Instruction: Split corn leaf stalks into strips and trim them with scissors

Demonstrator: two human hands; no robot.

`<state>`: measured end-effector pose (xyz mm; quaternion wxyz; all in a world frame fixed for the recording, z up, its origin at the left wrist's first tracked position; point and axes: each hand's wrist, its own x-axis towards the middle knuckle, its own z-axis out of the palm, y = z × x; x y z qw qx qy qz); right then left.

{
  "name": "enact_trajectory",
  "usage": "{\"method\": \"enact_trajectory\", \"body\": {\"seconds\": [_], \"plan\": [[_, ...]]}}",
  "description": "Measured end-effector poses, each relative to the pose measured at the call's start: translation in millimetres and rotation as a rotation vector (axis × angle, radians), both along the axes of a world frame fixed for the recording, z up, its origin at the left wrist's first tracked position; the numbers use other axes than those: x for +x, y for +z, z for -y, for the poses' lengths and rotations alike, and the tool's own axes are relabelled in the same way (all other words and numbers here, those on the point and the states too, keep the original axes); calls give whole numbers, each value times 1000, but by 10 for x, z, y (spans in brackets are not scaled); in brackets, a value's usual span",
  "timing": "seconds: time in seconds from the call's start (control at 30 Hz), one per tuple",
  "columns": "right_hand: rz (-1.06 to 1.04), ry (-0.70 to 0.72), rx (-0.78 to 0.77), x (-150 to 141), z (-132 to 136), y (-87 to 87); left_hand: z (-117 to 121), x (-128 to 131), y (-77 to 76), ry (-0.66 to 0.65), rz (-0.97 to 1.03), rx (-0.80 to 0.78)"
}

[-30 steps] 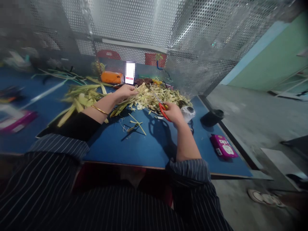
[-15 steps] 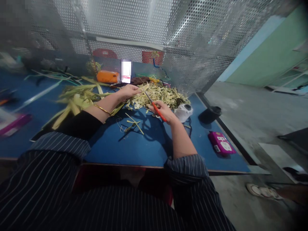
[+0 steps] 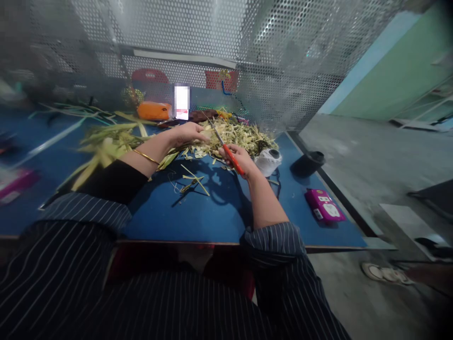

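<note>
My right hand (image 3: 238,159) is closed around red-handled scissors (image 3: 231,158), their blades pointing up and away over a heap of shredded pale-green husk (image 3: 244,137). Just left of the blades, my left hand (image 3: 189,133) has its fingers pinched at the heap's edge on what looks like a husk strip (image 3: 206,134); the fingertips partly hide it. Longer uncut corn husks (image 3: 113,144) lie under and beyond my left forearm. On the blue table (image 3: 184,217) in front of me are a few thin crossed stalks (image 3: 194,182) with a loose thread.
A white thread spool (image 3: 269,163), a black cone (image 3: 307,164) and a purple pack (image 3: 324,206) stand to the right. At the back are a lit phone (image 3: 181,101), an orange packet (image 3: 154,111) and a perforated metal screen (image 3: 184,33). A person's shoe (image 3: 384,273) shows at right.
My right hand has turned the scissors, so the handles now lie along the hand and the blades point farther up-left. My left hand stays by the heap, fingers tipped slightly lower. The view has shifted slightly.
</note>
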<state>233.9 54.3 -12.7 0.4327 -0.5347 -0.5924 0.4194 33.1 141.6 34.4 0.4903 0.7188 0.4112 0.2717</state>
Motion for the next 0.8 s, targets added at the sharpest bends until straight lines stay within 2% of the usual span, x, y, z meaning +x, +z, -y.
{"method": "enact_trajectory", "body": {"seconds": [0.07,0.17,0.3,0.43,0.53,0.67,0.8], "plan": [[-1,8,-7,-4,-10,-13,-31,-39,-19,-27,-50,-27],[22,6,-13,-13,-22,-48,-40,-69,-35,31,-123,-50],[160,-13,78,-18,-18,-82,-5,-25,-22,74,-48,-133],[364,-31,145,-8,-10,-89,-9,31,-13,151,19,-129],[444,-55,160,-2,-7,-95,-45,50,-43,145,8,-126],[439,-95,194,1,-9,-103,-45,94,-89,88,-19,-139],[362,-107,215,-6,-27,-88,30,157,-50,60,21,-159]]}}
